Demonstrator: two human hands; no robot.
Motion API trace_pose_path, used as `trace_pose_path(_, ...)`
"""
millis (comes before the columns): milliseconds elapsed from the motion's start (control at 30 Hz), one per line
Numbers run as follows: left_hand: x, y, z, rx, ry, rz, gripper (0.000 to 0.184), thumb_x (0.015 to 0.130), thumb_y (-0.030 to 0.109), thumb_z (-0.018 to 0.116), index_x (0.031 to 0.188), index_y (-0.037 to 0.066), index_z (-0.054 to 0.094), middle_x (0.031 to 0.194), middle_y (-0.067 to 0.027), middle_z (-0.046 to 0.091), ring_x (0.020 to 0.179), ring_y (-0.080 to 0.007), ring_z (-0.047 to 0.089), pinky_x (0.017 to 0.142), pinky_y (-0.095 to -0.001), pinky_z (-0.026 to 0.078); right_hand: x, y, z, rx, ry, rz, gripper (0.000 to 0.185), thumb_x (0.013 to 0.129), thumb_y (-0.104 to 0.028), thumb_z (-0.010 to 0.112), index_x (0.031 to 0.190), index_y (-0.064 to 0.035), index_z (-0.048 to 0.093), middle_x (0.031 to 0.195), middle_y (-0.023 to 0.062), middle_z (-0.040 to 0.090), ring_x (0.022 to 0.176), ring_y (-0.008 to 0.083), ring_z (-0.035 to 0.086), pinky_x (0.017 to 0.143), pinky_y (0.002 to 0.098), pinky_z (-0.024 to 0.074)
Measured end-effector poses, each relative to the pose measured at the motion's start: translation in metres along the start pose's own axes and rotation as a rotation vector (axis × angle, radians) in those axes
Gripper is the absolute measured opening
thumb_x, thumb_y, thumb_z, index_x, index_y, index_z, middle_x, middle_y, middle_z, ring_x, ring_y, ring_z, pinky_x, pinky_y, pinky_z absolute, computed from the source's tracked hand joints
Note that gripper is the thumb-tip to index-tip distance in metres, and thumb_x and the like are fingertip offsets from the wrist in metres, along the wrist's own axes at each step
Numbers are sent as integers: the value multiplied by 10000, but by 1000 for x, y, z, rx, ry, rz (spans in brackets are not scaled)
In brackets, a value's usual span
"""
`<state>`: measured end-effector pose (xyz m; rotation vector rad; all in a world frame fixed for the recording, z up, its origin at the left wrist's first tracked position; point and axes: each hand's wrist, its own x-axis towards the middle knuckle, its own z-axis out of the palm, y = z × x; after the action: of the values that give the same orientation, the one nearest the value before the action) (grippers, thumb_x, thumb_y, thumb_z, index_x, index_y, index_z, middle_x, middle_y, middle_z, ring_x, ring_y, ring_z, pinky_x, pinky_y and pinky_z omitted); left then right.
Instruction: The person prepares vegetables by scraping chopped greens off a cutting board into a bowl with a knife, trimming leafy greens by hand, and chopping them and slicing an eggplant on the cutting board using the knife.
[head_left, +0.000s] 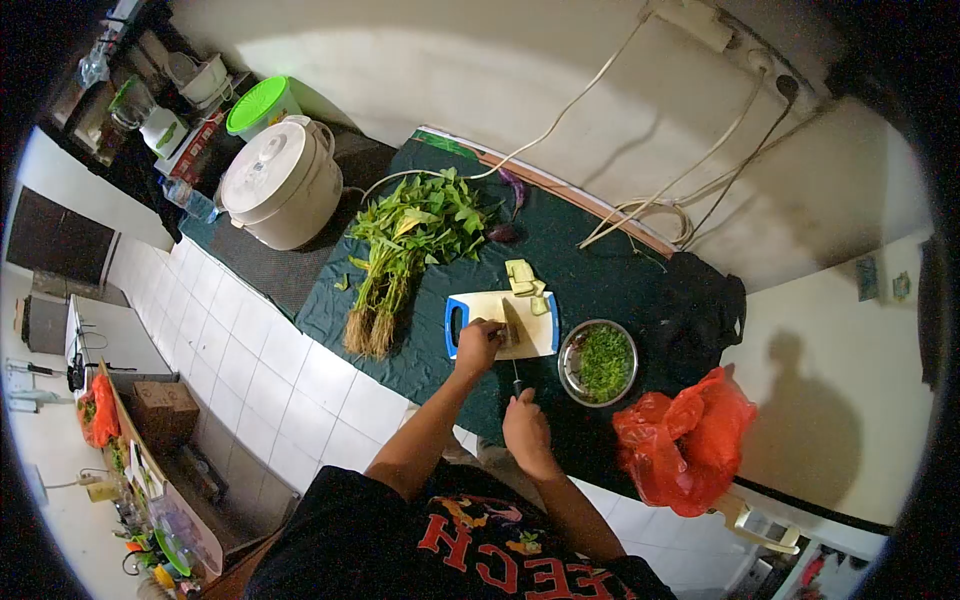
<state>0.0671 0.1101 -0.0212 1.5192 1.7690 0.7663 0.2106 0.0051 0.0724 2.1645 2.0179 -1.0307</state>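
My right hand (526,435) is closed round the handle of a knife (518,385), whose blade reaches up over the cutting board. On the white cutting board (542,338) with blue edges, the bent fingers of my left hand (480,346) press down beside the blade. What they hold is small and mostly hidden; a brownish bit shows by the fingertips. Pale green vegetable pieces (521,275) lie at the board's far edge. To the right of the board stands a steel bowl (567,385) with chopped greens (604,362) inside.
A big bunch of leafy greens (425,220) with roots lies left of the board. Purple vegetables (503,233) rest behind. A red plastic bag (685,440) sits at the right edge, near a dark cloth (700,300). A white rice cooker (282,185) stands at the left.
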Motion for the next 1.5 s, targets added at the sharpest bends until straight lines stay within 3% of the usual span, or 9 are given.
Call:
trace_pose_path(100, 0, 1, -1, 17, -15, -12, 249, 792, 145, 727, 1032, 82, 748, 991, -177, 695, 896, -366, 680, 803, -420, 549, 13, 13, 18, 15, -10, 24, 304, 1027, -251, 429, 1081, 48, 440, 826, 296, 666, 754, 444, 676, 646, 509, 556)
trace_pose_path(200, -2, 0, 2, -54, 60, 57, 292, 738, 52, 697, 1025, 20, 735, 899, -193, 661, 815, -355, 664, 757, -419, 532, 32, 25, 36, 10, -17, 97, 297, 1023, -257, 442, 1059, 37, 437, 815, 307, 661, 752, 457, 669, 639, 515, 552)
trace_pose_path(367, -2, -2, 4, -11, 49, 26, 278, 748, 78, 677, 1011, 11, 736, 894, -205, 664, 826, -368, 664, 761, -421, 531, 58, 22, 31, 40, 118, -46, 309, 1009, -274, 480, 1064, 27, 438, 758, 290, 657, 715, 467, 660, 620, 527, 547)
trace_pose_path(667, -10, 5, 6, -29, 107, 4, 263, 801, 83, 668, 1049, 46, 746, 912, -209, 676, 839, -365, 671, 784, -419, 532, 57, 21, 11, -114, 140, -118, 302, 999, -276, 495, 1073, 16, 466, 751, 272, 662, 709, 451, 670, 621, 527, 547)
trace_pose_path(833, -9, -1, 3, 30, 78, 20, 263, 812, 104, 663, 1056, 49, 745, 909, -213, 677, 829, -361, 675, 778, -420, 533, 46, 36, 31, -46, 130, -103, 304, 1005, -278, 486, 1085, 14, 456, 729, 258, 660, 685, 446, 666, 613, 531, 540)
trace_pose_path(933, -10, -1, 2, -27, 7, -93, 284, 815, 120, 651, 1076, 50, 738, 929, -221, 685, 838, -355, 690, 770, -413, 541, 53, 35, 31, -31, 145, -112, 308, 1005, -278, 488, 1088, 15, 450, 725, 254, 660, 679, 450, 662, 612, 533, 539)
trace_pose_path(1167, -17, 2, 3, -89, 123, -11, 304, 796, 68, 678, 1094, 48, 732, 913, -213, 686, 810, -339, 692, 745, -396, 544, 58, 18, 12, -37, 168, -87, 343, 1013, -278, 474, 1108, 52, 470, 748, 258, 665, 695, 441, 667, 610, 522, 541)
trace_pose_path(1500, -17, -1, 4, -164, 102, -39, 286, 803, 98, 681, 1079, 48, 738, 884, -210, 665, 778, -343, 675, 733, -412, 543, 12, 1, 7, 13, 99, -52, 338, 1020, -273, 454, 1094, 56, 475, 805, 282, 669, 744, 451, 674, 656, 509, 555)
